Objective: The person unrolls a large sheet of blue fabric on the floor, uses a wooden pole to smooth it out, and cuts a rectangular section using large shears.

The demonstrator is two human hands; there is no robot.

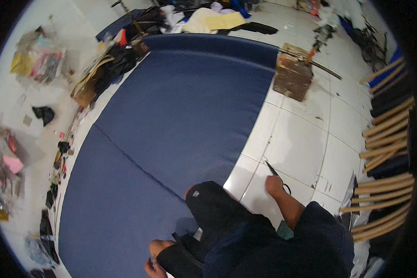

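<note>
A wide sheet of dark blue fabric (171,106) lies spread over the white tiled floor, with a dark crease running diagonally across it. My right hand (274,184) is closed around a pair of scissors (270,167), over the tiles to the right of the fabric. The blades point away from me, and a black handle loop shows beside the hand. By my left knee, at the bottom edge of the view, my left hand (154,268) has its fingers curled. What they hold, if anything, is hidden. My knees rest at the near part of the fabric.
At the far end the fabric forms a roll (208,44) on a metal rod (326,70), propped on a brown block (292,81). Piled cloth (217,21) lies beyond. Scraps and bags (44,113) litter the left side. Several wooden sticks (384,190) line the right.
</note>
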